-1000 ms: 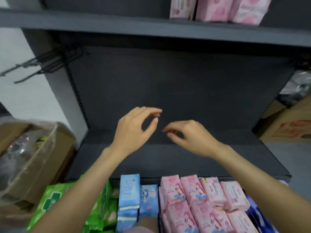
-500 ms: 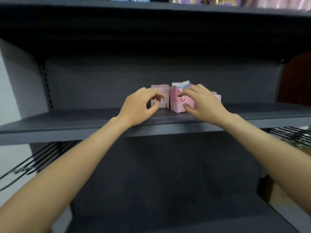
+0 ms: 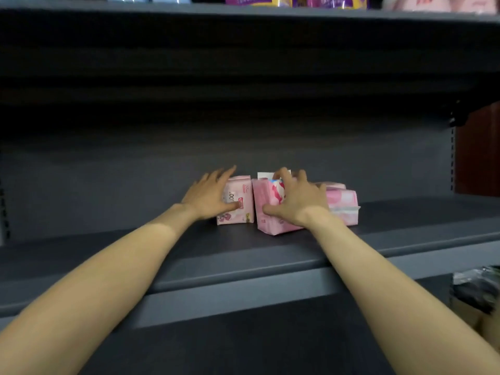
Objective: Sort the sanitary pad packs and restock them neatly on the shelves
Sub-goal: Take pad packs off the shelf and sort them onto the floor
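Three pink sanitary pad packs sit at the back middle of a dark grey shelf (image 3: 243, 255). My left hand (image 3: 208, 196) holds the left upright pack (image 3: 240, 209), fingers along its far side and thumb on its front. My right hand (image 3: 296, 201) grips the middle upright pack (image 3: 266, 204), fingers curled over its top and thumb low on its front. A third pink pack (image 3: 343, 205) lies flat to the right, partly hidden behind my right hand.
The shelf above (image 3: 243, 12) carries blue, purple-yellow and pink packs along its edge. A brown panel (image 3: 477, 152) shows past the shelf's right upright. Dark bagged goods (image 3: 479, 288) sit lower right. Bare shelf stretches left and right of the pink packs.
The view rose from the lower shelf with its sorted packs to this shelf. Both hands reached forward; the left now clasps the left pack and the right curls over the middle pack.
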